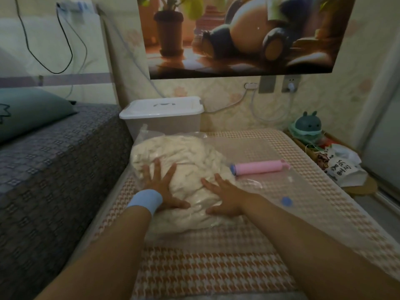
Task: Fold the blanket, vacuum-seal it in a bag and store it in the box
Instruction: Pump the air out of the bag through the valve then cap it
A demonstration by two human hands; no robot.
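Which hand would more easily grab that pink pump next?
Probably the right hand: it presses the bagged blanket on the side where the pink pump lies. The left hand would have to cross over.

Two arms were in view. Left forearm (104,252) and right forearm (303,241) were bare right down to the frame's lower edge. Left hand (161,191) and right hand (225,198) were bare as well. The left wrist carried a light blue wristband (145,201): broad, soft-looking, one plain colour, fitting snugly round the wrist.
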